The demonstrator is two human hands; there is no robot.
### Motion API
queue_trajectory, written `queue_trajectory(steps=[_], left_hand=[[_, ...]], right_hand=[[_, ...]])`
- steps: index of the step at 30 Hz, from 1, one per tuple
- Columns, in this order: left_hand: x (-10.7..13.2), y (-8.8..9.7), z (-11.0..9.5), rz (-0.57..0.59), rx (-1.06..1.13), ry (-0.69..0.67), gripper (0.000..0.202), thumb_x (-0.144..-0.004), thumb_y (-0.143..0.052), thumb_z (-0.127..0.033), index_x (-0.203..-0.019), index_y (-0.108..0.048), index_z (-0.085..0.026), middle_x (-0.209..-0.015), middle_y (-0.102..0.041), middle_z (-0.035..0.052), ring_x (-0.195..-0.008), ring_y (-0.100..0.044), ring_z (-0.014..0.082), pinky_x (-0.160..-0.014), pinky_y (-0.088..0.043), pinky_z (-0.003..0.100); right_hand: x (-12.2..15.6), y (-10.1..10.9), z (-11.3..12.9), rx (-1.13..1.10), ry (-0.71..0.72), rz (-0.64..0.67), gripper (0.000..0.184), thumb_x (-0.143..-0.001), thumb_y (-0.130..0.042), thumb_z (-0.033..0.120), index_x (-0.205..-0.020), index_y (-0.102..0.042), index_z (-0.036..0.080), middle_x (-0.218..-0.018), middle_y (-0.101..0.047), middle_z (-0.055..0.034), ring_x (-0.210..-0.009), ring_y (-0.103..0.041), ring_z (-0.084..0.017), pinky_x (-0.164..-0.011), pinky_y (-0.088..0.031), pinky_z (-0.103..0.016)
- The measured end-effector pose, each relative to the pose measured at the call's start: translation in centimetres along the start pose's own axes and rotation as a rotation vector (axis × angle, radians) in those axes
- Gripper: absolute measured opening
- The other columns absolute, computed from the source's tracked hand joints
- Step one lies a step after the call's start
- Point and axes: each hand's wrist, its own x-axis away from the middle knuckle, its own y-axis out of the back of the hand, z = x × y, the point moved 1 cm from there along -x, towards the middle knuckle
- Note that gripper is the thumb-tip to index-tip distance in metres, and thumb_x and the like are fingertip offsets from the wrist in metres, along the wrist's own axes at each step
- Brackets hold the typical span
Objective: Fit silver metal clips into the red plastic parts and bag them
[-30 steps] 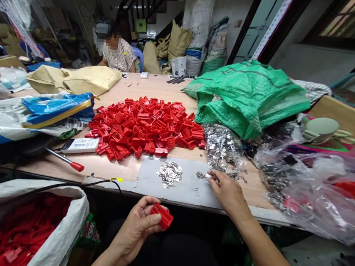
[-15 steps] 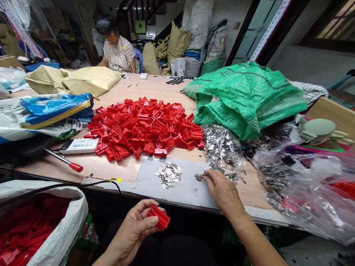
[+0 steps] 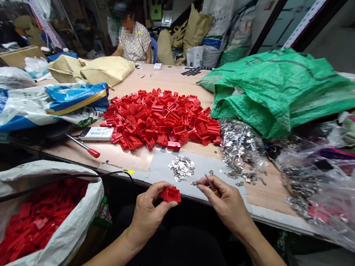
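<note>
While the left hand [image 3: 148, 210] holds a red plastic piece [image 3: 166, 193] near the front edge of the worktop [image 3: 129, 160], hollow showing, the right hand [image 3: 229, 202] hangs just beside it. Left fingers: closed round the piece, thumb on the near side. Right fingers: pinching, it appears, a small metal piece [image 3: 194, 183] at the tips, a slim tool [image 3: 217, 192] with a yellowish handle tucked in the same grip. Step in hand reads as bringing metal to plastic. Best done, I judge, with the left hand steady and the hollow tipped toward the light, thumb clear of the opening. Metal looks thin and flat; a light pinch by one end should leave the other free to enter squarely. Main risk: dropping it over the edge, so work closer above the grey mat [image 3: 160, 165], beside the silvery pile [image 3: 181, 168]. Exact seat inside the hollow: too small to tell.
</note>
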Motion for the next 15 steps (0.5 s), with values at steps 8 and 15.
queue_trajectory(steps=[8, 15], left_hand=[[-0.1, 0.0, -0.3, 0.010, -0.365, -0.328, 0.032, -0.070, -0.077, -0.017, -0.101, -0.072, -0.024, -0.097, -0.074, 0.0044, -0.090, -0.068, 0.0219, -0.088, -0.051, 0.031], [-0.1, -0.3, -0.2, 0.036, -0.599, -0.638, 0.035, -0.076, -0.072, -0.014, -0.110, -0.064, -0.020, -0.098, -0.074, 0.0049, -0.087, -0.070, 0.0173, -0.082, -0.056, 0.027]], right_hand=[[1.2, -2.8, 2.5, 0.051, 0.133, 0.120, 0.009, -0.092, -0.052, 0.025, -0.089, -0.060, 0.021, -0.078, -0.067, -0.0003, -0.066, -0.060, -0.014, -0.064, -0.045, -0.025], [1.1, -3.1, 2.1, 0.072, 0.190, 0.148, 0.011, -0.091, -0.050, 0.018, -0.090, -0.060, 0.021, -0.083, -0.065, -0.0018, -0.075, -0.062, -0.016, -0.068, -0.046, -0.026]])
